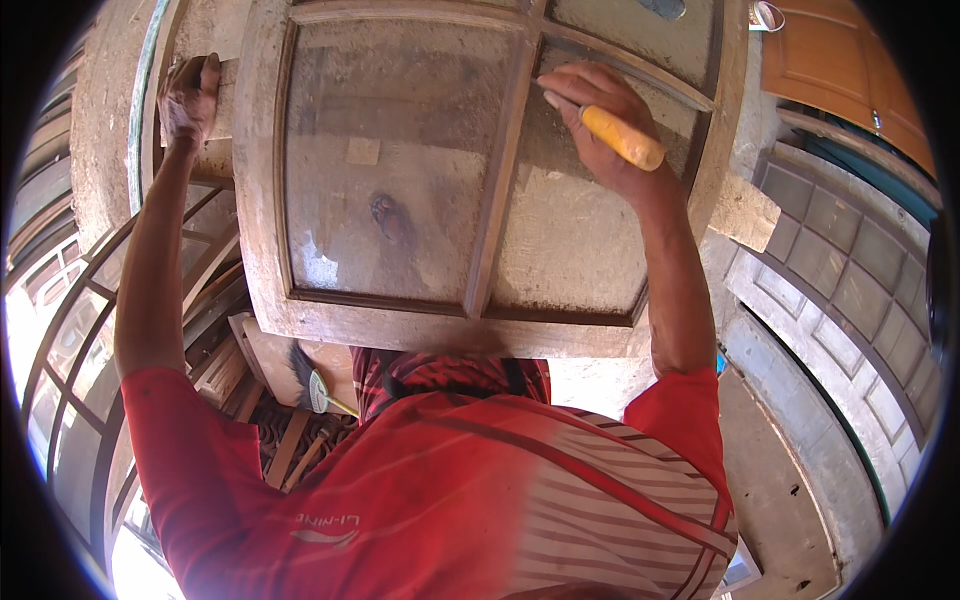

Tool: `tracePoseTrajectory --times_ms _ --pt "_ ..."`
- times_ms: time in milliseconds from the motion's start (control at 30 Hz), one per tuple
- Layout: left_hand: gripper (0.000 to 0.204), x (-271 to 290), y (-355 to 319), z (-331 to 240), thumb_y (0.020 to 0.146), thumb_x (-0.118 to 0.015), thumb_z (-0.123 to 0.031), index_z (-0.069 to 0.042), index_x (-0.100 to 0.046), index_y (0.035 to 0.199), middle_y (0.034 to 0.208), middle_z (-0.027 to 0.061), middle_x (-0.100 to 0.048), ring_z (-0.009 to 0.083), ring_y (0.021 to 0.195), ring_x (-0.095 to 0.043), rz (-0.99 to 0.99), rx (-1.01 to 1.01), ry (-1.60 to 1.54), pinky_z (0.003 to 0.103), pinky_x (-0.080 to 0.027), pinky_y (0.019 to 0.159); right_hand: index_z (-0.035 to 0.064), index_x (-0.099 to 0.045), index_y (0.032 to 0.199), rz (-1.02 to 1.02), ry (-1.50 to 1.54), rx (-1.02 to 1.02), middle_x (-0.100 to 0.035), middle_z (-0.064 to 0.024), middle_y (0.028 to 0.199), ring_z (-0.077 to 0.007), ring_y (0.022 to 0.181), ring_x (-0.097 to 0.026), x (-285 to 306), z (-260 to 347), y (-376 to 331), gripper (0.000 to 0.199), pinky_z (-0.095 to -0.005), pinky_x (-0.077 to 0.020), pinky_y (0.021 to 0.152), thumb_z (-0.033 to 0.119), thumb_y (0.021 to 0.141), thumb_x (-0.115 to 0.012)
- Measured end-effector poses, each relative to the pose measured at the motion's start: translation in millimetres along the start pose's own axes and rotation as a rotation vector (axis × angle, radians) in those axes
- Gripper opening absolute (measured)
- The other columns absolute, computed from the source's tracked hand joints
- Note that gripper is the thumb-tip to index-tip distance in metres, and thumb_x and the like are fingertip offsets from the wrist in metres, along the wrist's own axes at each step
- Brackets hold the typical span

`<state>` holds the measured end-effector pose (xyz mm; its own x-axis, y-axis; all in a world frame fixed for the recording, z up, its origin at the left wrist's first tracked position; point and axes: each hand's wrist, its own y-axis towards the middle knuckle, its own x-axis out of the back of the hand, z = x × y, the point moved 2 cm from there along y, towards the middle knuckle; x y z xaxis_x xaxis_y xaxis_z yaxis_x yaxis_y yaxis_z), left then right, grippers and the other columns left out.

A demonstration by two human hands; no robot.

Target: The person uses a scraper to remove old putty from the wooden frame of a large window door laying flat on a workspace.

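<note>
A wooden window frame (480,338) with dusty glass panes lies in front of me, divided by a dark muntin (497,180). My right hand (600,110) is closed around a tool with a yellow handle (622,138), over the right-hand pane near the muntin. The handle's butt points toward me; the working end is mostly hidden by my fingers, so its kind is unclear. To the left of the frame, my left hand (190,100) is closed on the end of a pale wooden piece (226,100) that sticks out beside the frame.
A brush with dark bristles and a pale green handle (318,390) lies below the frame's near edge. Wood strips (290,445) are piled at lower left, beside a gridded frame (75,360). On the right stand panelled doors (840,260) and an orange-brown cabinet door (850,65).
</note>
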<state>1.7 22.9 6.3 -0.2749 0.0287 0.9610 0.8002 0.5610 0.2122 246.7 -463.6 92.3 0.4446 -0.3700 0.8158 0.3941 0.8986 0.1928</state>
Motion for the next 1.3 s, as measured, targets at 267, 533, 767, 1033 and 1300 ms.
tracePoseTrajectory --times_ms 267,533,767,1033,1300 --pt "0.060 -9 6 17 0.101 -0.041 -0.062 -0.013 -0.072 0.119 0.121 0.0143 -0.071 0.0369 0.115 -0.064 0.069 0.079 0.013 0.047 -0.048 0.101 0.0034 -0.069 0.115 0.103 0.135 0.043 -0.069 -0.0109 0.117 -0.0307 0.107 -0.065 -18 39 -65 0.036 -0.0389 -0.0562 0.091 -0.002 0.079 -0.072" --pt "0.054 -28 17 34 0.100 -0.050 -0.056 -0.010 -0.074 0.113 0.113 0.0201 -0.072 0.0412 0.111 -0.065 -0.015 0.035 -0.026 0.047 -0.048 0.097 0.0051 -0.065 0.114 0.187 0.176 0.094 -0.065 -0.0081 0.114 -0.0292 0.100 -0.063 -38 86 -130 0.043 -0.0375 -0.0571 0.083 0.013 0.072 -0.070" --pt "0.059 -39 15 50 0.098 -0.051 -0.062 -0.012 -0.073 0.122 0.123 0.0191 -0.070 0.0408 0.121 -0.062 -0.057 0.136 -0.124 0.044 -0.047 0.103 0.0004 -0.066 0.114 0.304 0.138 0.122 -0.067 -0.0105 0.108 -0.0288 0.097 -0.066 -44 139 -167 0.041 -0.0381 -0.0582 0.080 0.015 0.077 -0.069" --pt "0.058 -20 6 9 0.101 -0.043 -0.061 -0.016 -0.070 0.126 0.126 0.0174 -0.069 0.0394 0.121 -0.063 -0.020 0.095 0.134 0.046 -0.047 0.103 0.0041 -0.069 0.114 0.252 0.339 0.056 -0.069 -0.0101 0.109 -0.0268 0.099 -0.069 -29 106 -144 0.025 -0.0380 -0.0584 0.083 0.009 0.089 -0.071" --pt "0.047 -11 -1 1 0.103 -0.049 -0.051 -0.013 -0.072 0.118 0.118 0.0177 -0.070 0.0381 0.113 -0.065 -0.036 0.097 0.053 0.045 -0.049 0.096 0.0077 -0.072 0.116 -0.314 0.087 -0.345 -0.071 -0.0115 0.109 -0.0266 0.099 -0.071 -16 4 -16 0.023 -0.0396 -0.0569 0.085 0.024 0.104 -0.061"
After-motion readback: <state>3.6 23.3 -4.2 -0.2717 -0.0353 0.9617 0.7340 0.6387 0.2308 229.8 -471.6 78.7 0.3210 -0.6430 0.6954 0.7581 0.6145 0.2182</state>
